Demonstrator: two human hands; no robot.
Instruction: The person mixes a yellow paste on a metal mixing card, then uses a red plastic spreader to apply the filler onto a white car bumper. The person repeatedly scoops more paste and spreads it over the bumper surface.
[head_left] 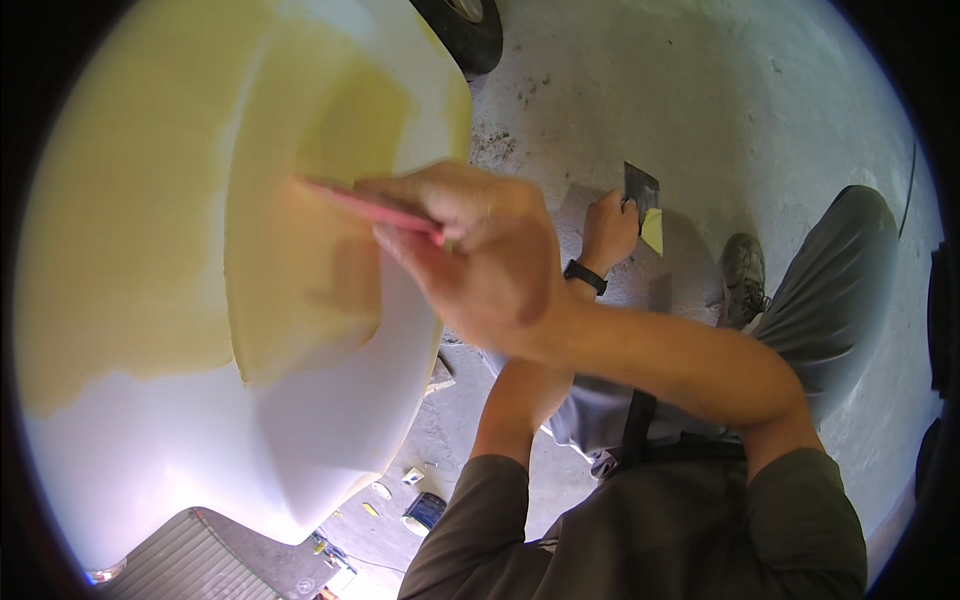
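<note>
Spreading step in hand: pale yellow filler (300,200) covering the white car panel (200,440), under the red spreader (365,208) clenched in right grip (480,255). Beyond it, left grip (610,228) grasping dark scraper (643,200) loaded with filler. Next: probably a steady, flat pull across the wet patch.

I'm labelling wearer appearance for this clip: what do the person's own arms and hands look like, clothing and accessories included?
Both forearms are bare. Short olive-grey sleeves end above the elbows. The left hand has a black band on its wrist; the right hand wears nothing. No gloves on either hand.
</note>
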